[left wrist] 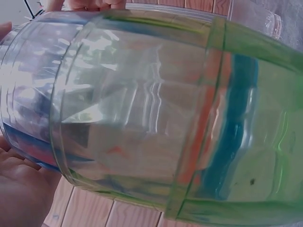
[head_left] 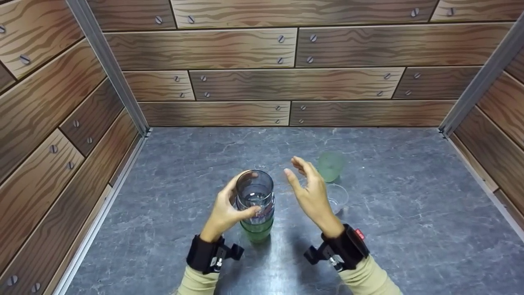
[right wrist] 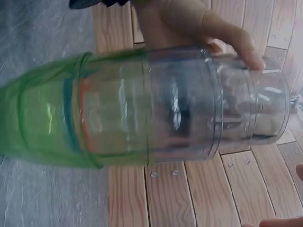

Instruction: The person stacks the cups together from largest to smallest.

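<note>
A tall stack of nested see-through cups (head_left: 257, 223) stands upright on the grey table, green at the bottom and clear to bluish at the top. My left hand (head_left: 227, 207) grips the upper cups, its thumb on the near side and fingers on the far side. The right wrist view also shows the left hand (right wrist: 189, 23) against the stack (right wrist: 180, 109). To the right of the stack, my right hand (head_left: 313, 196) is raised, fingers loosely bent and apart from it, with nothing in it.
Behind and beside the right hand are a frosted green cup (head_left: 330, 166) and a clear cup (head_left: 339, 196) on the table (head_left: 389, 229). Wood-patterned panels (head_left: 245, 49) wall the table at the back and both sides, with grey metal corner posts (head_left: 108, 57).
</note>
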The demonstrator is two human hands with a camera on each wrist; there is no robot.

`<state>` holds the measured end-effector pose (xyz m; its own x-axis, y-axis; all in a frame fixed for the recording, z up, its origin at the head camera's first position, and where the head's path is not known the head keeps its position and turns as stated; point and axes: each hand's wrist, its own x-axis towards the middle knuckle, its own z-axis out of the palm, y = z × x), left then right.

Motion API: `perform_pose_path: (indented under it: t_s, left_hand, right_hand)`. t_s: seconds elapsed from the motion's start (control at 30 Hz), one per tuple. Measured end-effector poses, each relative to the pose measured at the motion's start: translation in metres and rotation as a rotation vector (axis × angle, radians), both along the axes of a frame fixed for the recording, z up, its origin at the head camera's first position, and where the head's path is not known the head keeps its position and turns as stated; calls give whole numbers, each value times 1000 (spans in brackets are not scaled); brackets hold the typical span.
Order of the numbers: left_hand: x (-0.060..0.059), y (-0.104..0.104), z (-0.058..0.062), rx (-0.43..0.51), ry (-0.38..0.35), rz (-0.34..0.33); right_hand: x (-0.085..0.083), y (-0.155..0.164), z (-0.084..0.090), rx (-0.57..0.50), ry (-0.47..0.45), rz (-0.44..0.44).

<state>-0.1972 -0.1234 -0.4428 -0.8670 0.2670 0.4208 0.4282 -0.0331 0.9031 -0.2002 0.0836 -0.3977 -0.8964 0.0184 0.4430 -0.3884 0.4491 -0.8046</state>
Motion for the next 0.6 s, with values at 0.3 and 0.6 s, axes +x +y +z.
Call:
perform_pose_path:
  t_s: [0.3,0.6]
  left_hand:
    - [0,1,1,22,3,-12]
    - [-1,1,-1,26,-4,-12]
  right_hand:
    - [-11,11,-1,35,1,-28]
    - [-22,17,-6,69,-48,-51]
